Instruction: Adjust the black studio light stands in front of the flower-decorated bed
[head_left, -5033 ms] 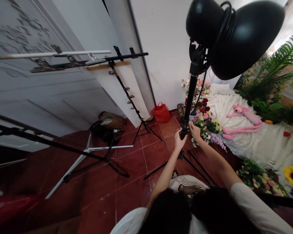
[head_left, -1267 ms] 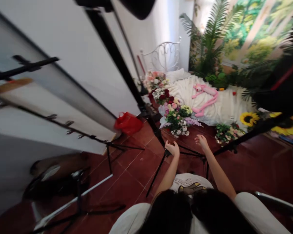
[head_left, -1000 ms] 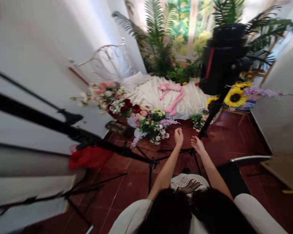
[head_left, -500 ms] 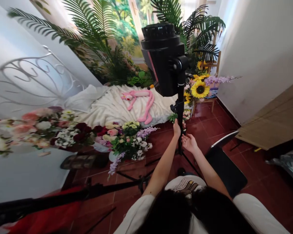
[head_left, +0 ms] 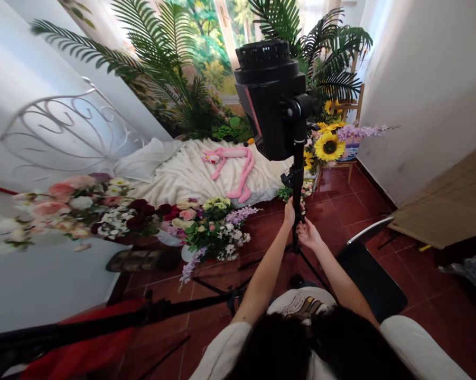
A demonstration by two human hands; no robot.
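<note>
A black studio light sits on top of a black light stand in front of me. My left hand is wrapped round the stand's upright pole, its fingers partly hidden behind it. Just below and to the right, my right hand has its fingers bent in against the pole by a dark collar. Whether those fingertips pinch a knob there is too small to make out. The stand's legs spread over the floor below both hands.
Artificial flowers stand left of the pole, before a bed bearing a pink plush toy. Another black pole crosses the lower left. A black chair is at right, sunflowers beyond the light.
The whole view has shifted slightly to the right. My right hand's fingers have curled in closer to the pole; the left hand keeps its hold.
</note>
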